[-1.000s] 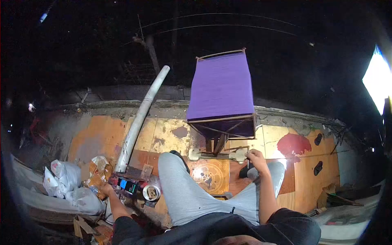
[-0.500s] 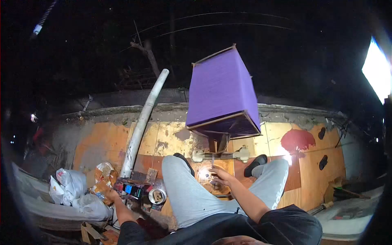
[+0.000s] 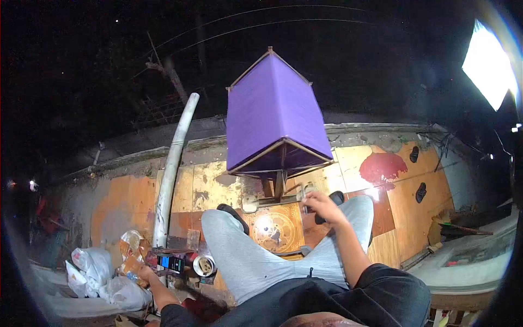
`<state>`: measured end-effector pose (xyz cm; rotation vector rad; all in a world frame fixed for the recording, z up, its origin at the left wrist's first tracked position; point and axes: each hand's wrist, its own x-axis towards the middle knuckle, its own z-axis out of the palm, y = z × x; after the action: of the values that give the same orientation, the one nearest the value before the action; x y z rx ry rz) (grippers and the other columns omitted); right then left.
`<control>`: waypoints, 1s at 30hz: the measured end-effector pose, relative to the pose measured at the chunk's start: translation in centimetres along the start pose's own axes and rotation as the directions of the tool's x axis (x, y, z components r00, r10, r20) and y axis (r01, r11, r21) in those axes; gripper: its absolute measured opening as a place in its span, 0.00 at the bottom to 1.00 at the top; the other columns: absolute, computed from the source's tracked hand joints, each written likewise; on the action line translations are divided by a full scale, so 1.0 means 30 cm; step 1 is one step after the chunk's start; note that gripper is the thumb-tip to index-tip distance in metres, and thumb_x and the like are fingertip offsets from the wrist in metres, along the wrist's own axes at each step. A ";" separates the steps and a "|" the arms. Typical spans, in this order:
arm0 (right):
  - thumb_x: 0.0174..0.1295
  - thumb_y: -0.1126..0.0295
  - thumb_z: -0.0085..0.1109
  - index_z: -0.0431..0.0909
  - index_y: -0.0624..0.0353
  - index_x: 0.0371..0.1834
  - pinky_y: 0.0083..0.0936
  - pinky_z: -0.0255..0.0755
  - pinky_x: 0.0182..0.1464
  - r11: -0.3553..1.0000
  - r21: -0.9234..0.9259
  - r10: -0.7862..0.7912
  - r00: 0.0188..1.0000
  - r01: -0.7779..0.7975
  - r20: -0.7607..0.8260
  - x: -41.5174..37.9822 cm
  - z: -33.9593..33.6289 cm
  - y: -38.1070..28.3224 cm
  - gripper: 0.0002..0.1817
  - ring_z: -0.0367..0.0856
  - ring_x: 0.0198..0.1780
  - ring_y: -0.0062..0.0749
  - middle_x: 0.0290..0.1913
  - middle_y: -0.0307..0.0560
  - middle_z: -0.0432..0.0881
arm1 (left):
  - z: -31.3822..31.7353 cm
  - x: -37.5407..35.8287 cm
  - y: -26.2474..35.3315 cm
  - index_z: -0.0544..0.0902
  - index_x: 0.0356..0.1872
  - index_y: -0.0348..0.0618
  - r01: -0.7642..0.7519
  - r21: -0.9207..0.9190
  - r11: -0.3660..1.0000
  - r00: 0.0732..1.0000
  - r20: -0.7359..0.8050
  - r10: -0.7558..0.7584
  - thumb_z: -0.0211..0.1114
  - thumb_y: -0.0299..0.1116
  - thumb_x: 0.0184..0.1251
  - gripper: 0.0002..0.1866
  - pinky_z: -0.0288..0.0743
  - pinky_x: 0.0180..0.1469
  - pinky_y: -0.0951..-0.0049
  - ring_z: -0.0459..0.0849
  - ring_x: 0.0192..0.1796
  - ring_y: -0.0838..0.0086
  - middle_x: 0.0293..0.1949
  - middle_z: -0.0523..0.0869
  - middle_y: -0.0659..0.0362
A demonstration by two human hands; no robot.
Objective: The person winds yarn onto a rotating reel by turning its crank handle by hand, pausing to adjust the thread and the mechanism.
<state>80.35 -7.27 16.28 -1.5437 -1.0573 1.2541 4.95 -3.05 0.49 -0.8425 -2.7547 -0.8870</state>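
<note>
A large purple box-shaped reel (image 3: 267,117) with wooden sticks along its edges stands in front of me, one corner toward me. It sits on a low wooden support (image 3: 280,186) between my feet. My right hand (image 3: 322,208) is closed with curled fingers on a thin crank handle (image 3: 302,205) just below the reel, near my right shoe. My left hand (image 3: 144,273) reaches far to the left, its fingers at an orange plastic packet (image 3: 131,267); they are too small in view to make out their grip. Beside that hand lies a lit phone (image 3: 171,264).
A round tin (image 3: 205,265) stands right of the phone. White plastic bags (image 3: 93,264) lie at the far left. A long pale pole (image 3: 173,169) slants up beside patched floor boards (image 3: 212,182). Two dark sandals (image 3: 421,192) lie on the right. A bright lamp (image 3: 486,65) shines at upper right.
The purple reel has turned from showing a broad face to showing a corner. My right hand has swung up and right. The view has shifted slightly; my left hand stays by the packet.
</note>
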 end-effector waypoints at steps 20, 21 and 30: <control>0.58 0.56 0.63 0.49 0.63 0.75 0.32 0.58 0.69 0.932 0.121 0.297 0.913 -0.341 0.280 0.111 0.545 0.360 0.46 0.57 0.74 0.44 0.74 0.56 0.56 | 0.101 0.095 -0.078 0.79 0.49 0.30 -0.125 -0.200 0.972 0.991 0.021 0.131 0.60 0.31 0.58 0.20 0.75 0.53 0.57 0.83 0.48 0.48 0.47 0.84 0.41; 0.60 0.57 0.61 0.50 0.62 0.75 0.33 0.60 0.68 0.903 0.265 0.226 0.898 -0.339 0.378 0.101 0.542 0.332 0.44 0.57 0.74 0.42 0.74 0.54 0.57 | 0.097 0.119 -0.069 0.79 0.49 0.30 -0.117 -0.206 0.972 0.992 0.026 0.125 0.60 0.31 0.58 0.20 0.75 0.53 0.57 0.83 0.48 0.48 0.47 0.84 0.41; 0.68 0.64 0.53 0.70 0.64 0.59 0.27 0.71 0.54 0.831 0.510 -0.047 0.886 -0.222 0.462 0.000 0.106 0.050 0.21 0.79 0.52 0.30 0.50 0.48 0.79 | 0.091 0.126 -0.112 0.79 0.50 0.31 -0.008 -0.199 0.980 0.997 0.071 0.022 0.61 0.31 0.57 0.20 0.75 0.53 0.57 0.83 0.49 0.48 0.48 0.84 0.42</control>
<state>77.36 -7.34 14.44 -0.8704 -0.7913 1.8591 0.07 -1.95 -2.37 -0.9444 -2.7503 -1.1661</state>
